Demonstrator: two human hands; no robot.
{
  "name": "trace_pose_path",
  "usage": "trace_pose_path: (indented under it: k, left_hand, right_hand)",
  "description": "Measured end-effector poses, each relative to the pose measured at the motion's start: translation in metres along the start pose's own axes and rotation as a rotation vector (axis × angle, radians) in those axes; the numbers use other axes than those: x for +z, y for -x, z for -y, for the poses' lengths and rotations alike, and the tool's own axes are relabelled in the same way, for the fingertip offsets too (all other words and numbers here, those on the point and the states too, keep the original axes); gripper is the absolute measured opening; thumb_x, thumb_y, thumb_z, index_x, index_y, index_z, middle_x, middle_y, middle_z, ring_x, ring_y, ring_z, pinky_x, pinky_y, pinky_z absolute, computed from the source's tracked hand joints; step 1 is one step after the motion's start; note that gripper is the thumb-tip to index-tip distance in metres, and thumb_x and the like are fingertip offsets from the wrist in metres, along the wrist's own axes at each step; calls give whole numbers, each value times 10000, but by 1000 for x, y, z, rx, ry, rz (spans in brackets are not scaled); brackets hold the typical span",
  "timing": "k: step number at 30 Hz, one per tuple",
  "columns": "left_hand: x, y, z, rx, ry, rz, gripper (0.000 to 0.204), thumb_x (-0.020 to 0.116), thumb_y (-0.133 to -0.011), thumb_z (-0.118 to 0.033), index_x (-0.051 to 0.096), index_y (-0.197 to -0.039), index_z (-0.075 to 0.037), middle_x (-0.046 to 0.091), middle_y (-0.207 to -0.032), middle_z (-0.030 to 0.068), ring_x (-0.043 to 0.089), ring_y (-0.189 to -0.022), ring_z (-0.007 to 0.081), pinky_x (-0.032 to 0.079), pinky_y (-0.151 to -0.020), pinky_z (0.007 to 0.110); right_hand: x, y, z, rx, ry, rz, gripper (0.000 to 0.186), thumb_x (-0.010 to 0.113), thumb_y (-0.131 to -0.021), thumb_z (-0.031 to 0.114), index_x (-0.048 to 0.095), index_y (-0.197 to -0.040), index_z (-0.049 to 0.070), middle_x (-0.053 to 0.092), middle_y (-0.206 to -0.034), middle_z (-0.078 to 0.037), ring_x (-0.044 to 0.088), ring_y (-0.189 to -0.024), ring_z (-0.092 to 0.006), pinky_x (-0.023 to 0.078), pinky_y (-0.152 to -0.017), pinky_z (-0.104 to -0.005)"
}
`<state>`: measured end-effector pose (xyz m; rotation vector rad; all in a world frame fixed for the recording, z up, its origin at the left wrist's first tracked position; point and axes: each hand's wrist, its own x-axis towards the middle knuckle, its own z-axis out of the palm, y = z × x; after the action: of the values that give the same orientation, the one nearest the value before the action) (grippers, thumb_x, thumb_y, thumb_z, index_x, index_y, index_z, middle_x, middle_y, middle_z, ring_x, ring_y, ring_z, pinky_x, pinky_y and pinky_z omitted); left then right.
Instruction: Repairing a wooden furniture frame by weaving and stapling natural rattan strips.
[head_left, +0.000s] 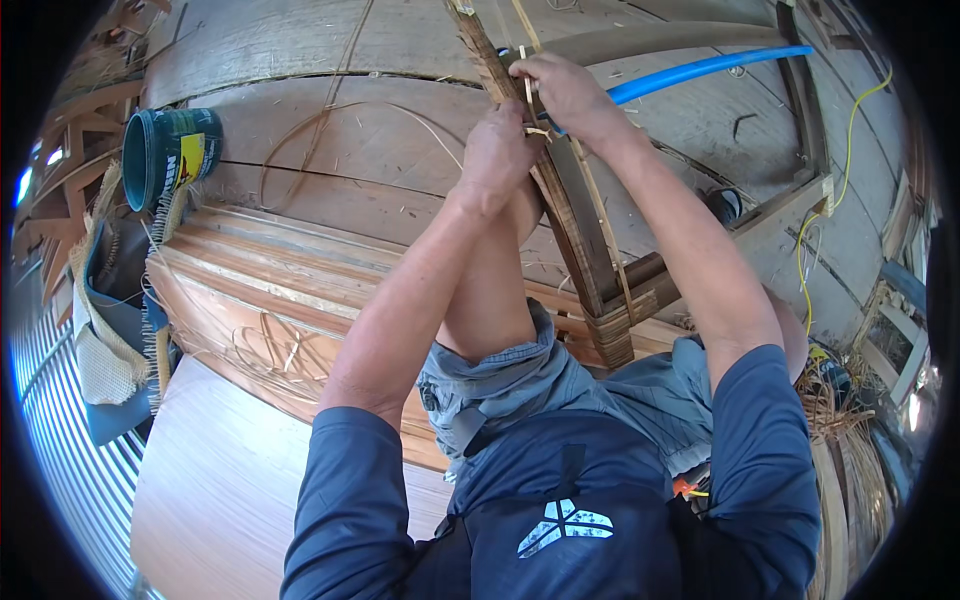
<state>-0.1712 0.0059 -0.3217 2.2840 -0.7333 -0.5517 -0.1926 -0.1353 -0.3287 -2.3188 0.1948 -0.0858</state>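
Note:
A wooden frame slants across my lap, with thin cane strip wound tightly round its near corner. My left hand is closed at the frame's long rail, its fingers pressed around a short piece of pale cane strip. Just beyond it, on the right, my right hand pinches a narrow light strip that sticks up past the fingertips. Another long strip runs along the rail down to the wound corner. Both palms are hidden.
A blue tube extends right from behind my right hand, over the frame's far side. Stacked planks and a pale board lie at left, with loose cane coils. A green bucket stands far left; a yellow cord trails at right.

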Motion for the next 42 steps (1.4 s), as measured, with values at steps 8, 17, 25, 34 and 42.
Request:
trace_pose_path:
  k: [8,17,25,34,42]
  left_hand:
    - [0,4,2,-20,-25,-41,274,675,-731,-193,561,-899,-10,608,-845,198,584,-802,371,452,-691,423]
    - [-4,7,4,14,-49,-4,252,673,-742,-181,557,-903,-26,598,-830,181,577,-791,366,449,-677,422]
    - [-4,9,8,135,-18,-26,210,629,-762,-85,536,-934,-6,606,-864,184,586,-825,367,463,-685,423]
    - [-5,10,3,120,-27,-20,228,631,-761,-92,533,-951,-13,599,-876,182,579,-828,372,462,-694,429]
    - [-11,13,-6,191,-89,-65,333,630,-760,-96,492,-1058,-39,546,-963,174,542,-863,390,458,-692,433]
  right_hand:
    - [-18,18,7,-233,528,-111,300,537,-753,140,593,-1044,97,522,-1054,-91,516,-962,-310,433,-811,-419]
    - [-6,4,1,298,-275,91,127,514,-787,51,582,-887,12,599,-735,-117,608,-696,-242,483,-647,-361]
    - [6,23,14,189,80,-81,83,527,-762,97,584,-818,74,600,-730,-94,565,-746,-282,467,-670,-375]
    - [2,30,-2,-197,229,-113,109,527,-753,91,599,-835,102,561,-902,-37,502,-932,-253,455,-800,-357]
    - [7,37,-11,-122,204,-109,221,577,-719,69,585,-940,66,564,-953,-81,499,-934,-295,431,-813,-362]
